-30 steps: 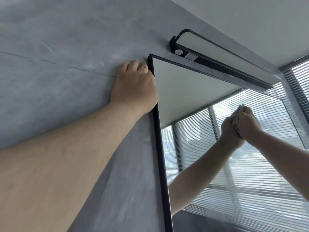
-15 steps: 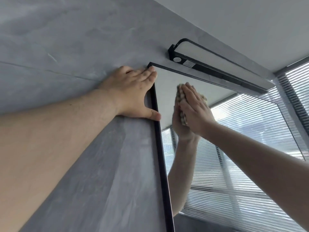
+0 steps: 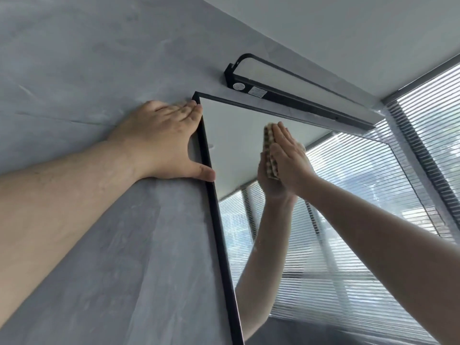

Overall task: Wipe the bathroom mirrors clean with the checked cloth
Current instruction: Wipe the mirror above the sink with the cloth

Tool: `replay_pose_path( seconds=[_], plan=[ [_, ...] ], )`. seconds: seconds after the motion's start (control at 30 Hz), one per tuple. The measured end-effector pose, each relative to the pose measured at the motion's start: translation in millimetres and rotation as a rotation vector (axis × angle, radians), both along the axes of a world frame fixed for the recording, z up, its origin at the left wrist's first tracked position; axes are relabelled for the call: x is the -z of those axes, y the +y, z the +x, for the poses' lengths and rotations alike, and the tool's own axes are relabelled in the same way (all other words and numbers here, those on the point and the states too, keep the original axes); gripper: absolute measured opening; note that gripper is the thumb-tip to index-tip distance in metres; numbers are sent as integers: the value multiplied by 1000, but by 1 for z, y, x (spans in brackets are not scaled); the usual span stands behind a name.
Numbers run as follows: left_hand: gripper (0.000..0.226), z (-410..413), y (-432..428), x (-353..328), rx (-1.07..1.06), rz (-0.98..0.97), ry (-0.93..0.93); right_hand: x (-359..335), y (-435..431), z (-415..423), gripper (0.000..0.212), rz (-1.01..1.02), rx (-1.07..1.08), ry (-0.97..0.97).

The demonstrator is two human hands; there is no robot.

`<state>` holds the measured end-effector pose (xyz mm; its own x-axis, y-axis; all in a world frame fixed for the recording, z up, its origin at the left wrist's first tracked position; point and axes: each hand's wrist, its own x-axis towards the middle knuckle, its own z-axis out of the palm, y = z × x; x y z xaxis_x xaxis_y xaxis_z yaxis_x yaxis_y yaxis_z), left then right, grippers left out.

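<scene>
Cloth (image 3: 270, 153) lay flat between your right hand (image 3: 290, 158) and the mirror (image 3: 236, 135), pressed under straight fingers (image 3: 281, 135). Your left hand (image 3: 161, 140) rested open on the wall (image 3: 99, 70), fingertips at the frame (image 3: 214, 207) corner, thumb across its edge.

Both forearms are bare to the frame edge, and the left hand (image 3: 161, 140) and right hand (image 3: 290, 158) are ungloved.

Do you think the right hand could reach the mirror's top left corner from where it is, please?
Probably yes. The right hand presses the cloth flat on the mirror, with bare glass up to that corner. The left hand lies on the wall beside the frame, only its thumb over it.
</scene>
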<state>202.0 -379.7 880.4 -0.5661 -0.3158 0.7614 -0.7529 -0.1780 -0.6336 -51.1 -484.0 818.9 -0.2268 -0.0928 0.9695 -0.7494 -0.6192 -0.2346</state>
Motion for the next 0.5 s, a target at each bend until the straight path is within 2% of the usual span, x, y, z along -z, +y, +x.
replay_pose_path(
  seconds=[0.13,0.27,0.3,0.37,0.5],
  plan=[
    [155,0,-2,-2,28,-12,-8,26,-33,-73,54,148,-57,-304],
    [153,-1,-2,-2,13,-16,-15,71,-58,-134,60,361,-60,-356],
    [152,-1,-1,-1,6,-14,-13,77,-66,-146,48,375,-126,-422],
    [148,-2,0,-1,-4,-15,-3,81,-99,-176,26,295,-232,-519],
    [146,-4,0,0,-15,-16,5,66,-49,-109,26,154,-261,-473]
  ],
)
